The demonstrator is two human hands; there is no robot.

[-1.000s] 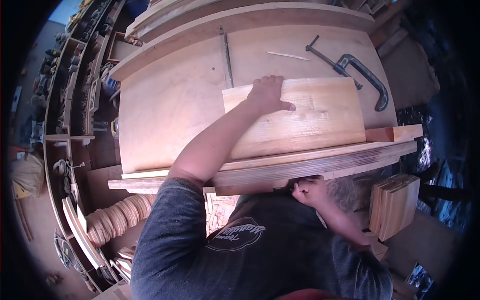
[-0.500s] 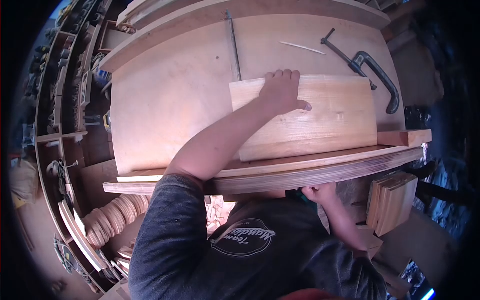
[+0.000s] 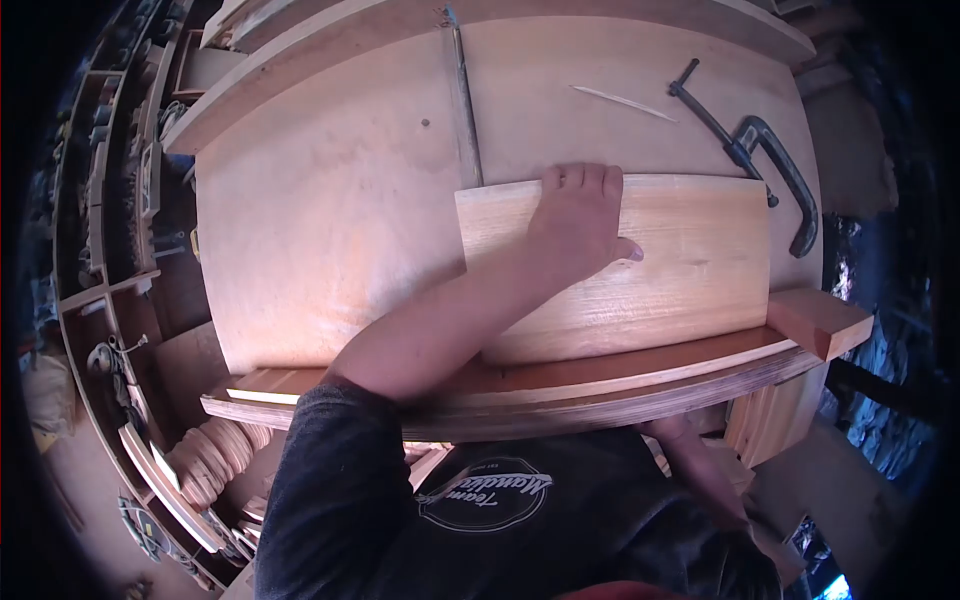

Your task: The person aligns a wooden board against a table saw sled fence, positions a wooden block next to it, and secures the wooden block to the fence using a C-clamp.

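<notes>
My left hand (image 3: 580, 220) lies over a pale rectangular wooden board (image 3: 690, 260), its fingers hooked over the far edge and its thumb on the top face. The board's near edge stands by a long wooden strip (image 3: 620, 372) along the front of the workbench (image 3: 300, 240). Below the bench's front edge, only a little of my right hand (image 3: 660, 428) and its forearm show. The fingers there are hidden, so what they hold cannot be seen.
A C-clamp (image 3: 778, 170) lies at the right of the bench, with a thin wood sliver (image 3: 625, 102) and a dark rod (image 3: 465, 110) farther left. A wooden block (image 3: 825, 322) juts past the right corner. Stacked boards (image 3: 770, 420) stand below; shelves (image 3: 110, 290) line the left.
The view has shifted, so the bench and board appear lower. My right hand has slipped mostly out of sight under the bench edge. My left hand keeps its grip on the board.
</notes>
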